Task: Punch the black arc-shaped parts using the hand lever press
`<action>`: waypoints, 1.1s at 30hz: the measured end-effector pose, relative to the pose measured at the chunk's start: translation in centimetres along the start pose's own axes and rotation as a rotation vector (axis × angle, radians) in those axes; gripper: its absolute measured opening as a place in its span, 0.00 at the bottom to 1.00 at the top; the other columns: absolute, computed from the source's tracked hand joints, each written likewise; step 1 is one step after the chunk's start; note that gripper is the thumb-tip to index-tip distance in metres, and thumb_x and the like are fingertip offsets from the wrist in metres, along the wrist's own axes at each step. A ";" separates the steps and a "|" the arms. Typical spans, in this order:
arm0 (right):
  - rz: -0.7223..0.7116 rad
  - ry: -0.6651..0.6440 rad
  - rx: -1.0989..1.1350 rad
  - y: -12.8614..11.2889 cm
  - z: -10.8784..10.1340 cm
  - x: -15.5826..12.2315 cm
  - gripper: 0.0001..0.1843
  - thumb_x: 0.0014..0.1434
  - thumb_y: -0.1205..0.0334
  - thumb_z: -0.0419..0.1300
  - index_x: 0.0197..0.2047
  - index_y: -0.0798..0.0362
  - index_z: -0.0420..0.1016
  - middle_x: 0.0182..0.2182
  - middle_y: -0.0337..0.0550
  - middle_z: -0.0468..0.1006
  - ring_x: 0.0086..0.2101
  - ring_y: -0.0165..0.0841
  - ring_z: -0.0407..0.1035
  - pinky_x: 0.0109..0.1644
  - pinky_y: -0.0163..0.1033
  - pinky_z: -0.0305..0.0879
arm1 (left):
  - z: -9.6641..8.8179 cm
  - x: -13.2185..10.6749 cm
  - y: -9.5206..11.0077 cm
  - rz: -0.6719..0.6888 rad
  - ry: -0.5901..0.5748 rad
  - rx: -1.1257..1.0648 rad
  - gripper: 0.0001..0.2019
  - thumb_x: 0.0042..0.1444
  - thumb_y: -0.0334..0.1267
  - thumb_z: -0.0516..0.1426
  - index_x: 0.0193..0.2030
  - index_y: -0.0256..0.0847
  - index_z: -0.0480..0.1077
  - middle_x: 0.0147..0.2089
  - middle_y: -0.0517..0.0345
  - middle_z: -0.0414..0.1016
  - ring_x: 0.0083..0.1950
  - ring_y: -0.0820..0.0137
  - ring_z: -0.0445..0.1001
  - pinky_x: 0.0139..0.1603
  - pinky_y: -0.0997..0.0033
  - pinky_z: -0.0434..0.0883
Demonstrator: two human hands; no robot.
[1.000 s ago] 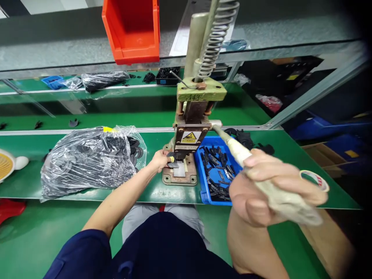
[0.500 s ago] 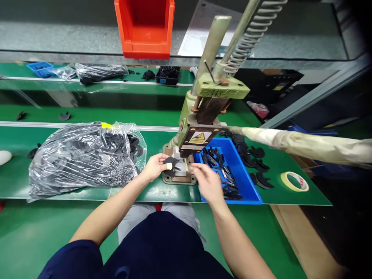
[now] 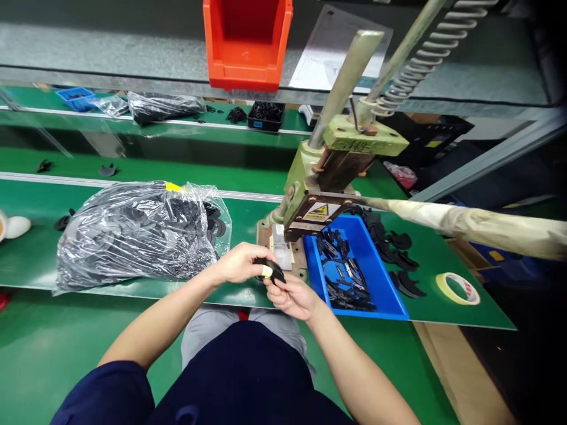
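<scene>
My left hand (image 3: 243, 263) is closed on a black curved plastic part (image 3: 275, 270), with its thumb, wrapped in something yellow, lying over it. From the lower right my right hand (image 3: 293, 296) pinches the near edge of the same part. The part is held tilted in front of the base plate (image 3: 300, 260) of a green hand press (image 3: 296, 171); the fingers cover much of it. Just right of the base stands a blue bin (image 3: 390, 295) holding several narrow black pieces (image 3: 341, 271).
A clear bag (image 3: 133, 236) of black curved parts lies to the left. More curved parts (image 3: 405, 283) and a tape roll (image 3: 458, 288) lie right of the bin. The press's wrapped lever (image 3: 465, 224) juts out rightward. An orange bin (image 3: 245, 77) sits overhead on the shelf.
My left hand has brought the black part nearer to me, off the press base, and tilted it. My right hand has moved left and now grips its edge. The view has shifted slightly.
</scene>
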State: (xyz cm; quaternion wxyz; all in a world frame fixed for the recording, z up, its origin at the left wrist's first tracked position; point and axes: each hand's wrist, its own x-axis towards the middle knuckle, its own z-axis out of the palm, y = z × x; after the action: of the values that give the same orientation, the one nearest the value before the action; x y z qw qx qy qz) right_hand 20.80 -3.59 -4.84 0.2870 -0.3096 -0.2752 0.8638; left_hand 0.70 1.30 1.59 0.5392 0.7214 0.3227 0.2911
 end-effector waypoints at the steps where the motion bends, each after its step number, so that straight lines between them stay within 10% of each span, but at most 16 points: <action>1: -0.011 -0.005 0.011 0.3 0.1 0.0 0.18 0.50 0.53 0.69 0.37 0.57 0.73 0.21 0.32 0.60 0.21 0.20 0.51 0.20 0.27 0.40 | -0.1 0.0 0.5 0.020 -0.028 0.022 0.09 0.54 0.34 0.62 0.41 0.41 0.81 0.38 0.54 0.82 0.39 0.66 0.79 0.44 0.74 0.71; 9: -0.113 0.114 -0.035 1.2 2.0 -0.9 0.14 0.52 0.56 0.70 0.34 0.57 0.74 0.21 0.34 0.64 0.21 0.19 0.51 0.21 0.28 0.41 | -0.9 -0.5 2.8 0.093 -0.187 0.097 0.09 0.56 0.33 0.62 0.41 0.45 0.82 0.41 0.53 0.82 0.44 0.64 0.79 0.46 0.74 0.71; 20: -0.058 0.185 -0.047 -0.1 2.1 -0.3 0.23 0.51 0.46 0.69 0.42 0.55 0.77 0.24 0.36 0.69 0.20 0.20 0.57 0.19 0.28 0.43 | -1.4 0.4 -1.4 -0.226 0.185 -0.304 0.11 0.47 0.36 0.68 0.34 0.33 0.75 0.29 0.59 0.76 0.29 0.75 0.72 0.32 0.76 0.69; 25: -0.074 0.268 -0.107 0.7 1.6 -1.1 0.24 0.49 0.45 0.70 0.43 0.54 0.78 0.27 0.39 0.74 0.23 0.23 0.64 0.22 0.29 0.51 | -6.2 3.3 -5.3 -0.357 0.694 -0.346 0.10 0.44 0.29 0.68 0.34 0.33 0.74 0.27 0.59 0.76 0.25 0.75 0.73 0.26 0.78 0.69; 33: -0.190 0.635 -0.385 -2.5 -4.4 -7.0 0.26 0.47 0.39 0.68 0.40 0.52 0.81 0.31 0.48 0.80 0.28 0.35 0.71 0.31 0.41 0.68 | -16.8 10.5 -9.8 -0.496 1.082 -0.357 0.05 0.52 0.22 0.64 0.32 0.31 0.73 0.31 0.54 0.76 0.30 0.72 0.75 0.34 0.71 0.75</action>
State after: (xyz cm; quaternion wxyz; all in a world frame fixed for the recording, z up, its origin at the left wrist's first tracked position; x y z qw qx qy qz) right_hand 29.19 -5.27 -3.43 0.3735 -0.5830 -0.3572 0.6269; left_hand -7.13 21.49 -2.92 0.4632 0.2741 0.6547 0.5308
